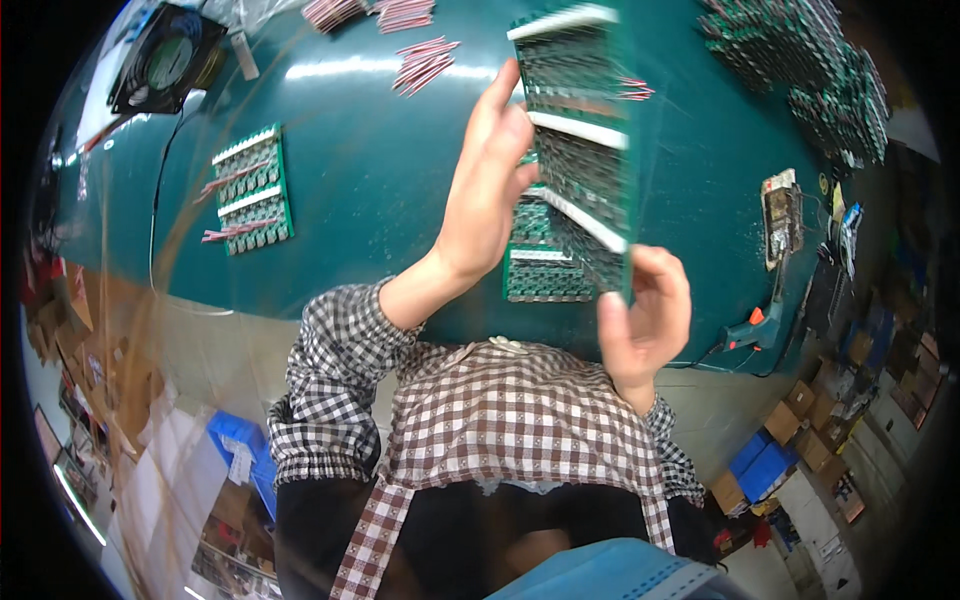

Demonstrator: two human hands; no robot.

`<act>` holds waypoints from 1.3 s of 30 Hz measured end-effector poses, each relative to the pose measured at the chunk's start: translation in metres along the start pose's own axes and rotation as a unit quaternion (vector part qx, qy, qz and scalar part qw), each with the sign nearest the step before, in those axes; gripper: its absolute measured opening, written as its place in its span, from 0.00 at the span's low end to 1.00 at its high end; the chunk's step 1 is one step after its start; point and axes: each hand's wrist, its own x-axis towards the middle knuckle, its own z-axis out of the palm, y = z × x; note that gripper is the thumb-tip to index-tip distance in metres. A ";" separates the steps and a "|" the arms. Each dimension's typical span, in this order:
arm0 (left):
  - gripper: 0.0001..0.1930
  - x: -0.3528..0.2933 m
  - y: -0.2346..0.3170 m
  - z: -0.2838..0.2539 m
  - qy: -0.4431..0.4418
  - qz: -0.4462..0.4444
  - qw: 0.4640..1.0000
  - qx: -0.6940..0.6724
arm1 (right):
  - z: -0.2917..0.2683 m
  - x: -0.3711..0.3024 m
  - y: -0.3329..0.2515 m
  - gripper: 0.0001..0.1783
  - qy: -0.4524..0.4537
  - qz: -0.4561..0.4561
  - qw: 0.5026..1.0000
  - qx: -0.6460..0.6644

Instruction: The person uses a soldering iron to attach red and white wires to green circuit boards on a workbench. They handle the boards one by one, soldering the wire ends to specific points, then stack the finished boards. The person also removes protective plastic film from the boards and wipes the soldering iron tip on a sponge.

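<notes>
Tilted above the table is a tall green circuit board panel with white connector strips, partly smeared by motion; whether it is one panel or several together I cannot tell. My left hand grips its left edge, thumb and fingers against the board. At the lower right corner my right hand pinches the panel between thumb and curled fingers. Beneath it, a second circuit board lies on the table near my apron, its upper part covered by the held panel.
Another circuit board with red-and-white wires lies left on the green table. Wire bundles sit at the back. A black fan stands far left, stacked boards far right. A glue gun rests by the right edge.
</notes>
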 end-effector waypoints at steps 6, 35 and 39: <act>0.33 -0.014 -0.011 0.008 -0.188 0.065 0.965 0.173 | -0.049 -0.034 0.017 0.27 0.126 0.201 0.955 0.178; 0.40 -0.012 -0.043 -0.015 -0.325 0.183 0.625 0.686 | -0.080 -0.041 0.053 0.23 0.031 0.231 0.941 -0.245; 0.40 -0.006 -0.044 -0.013 -0.345 0.190 0.636 0.663 | -0.077 -0.035 0.049 0.25 0.024 0.193 0.933 -0.303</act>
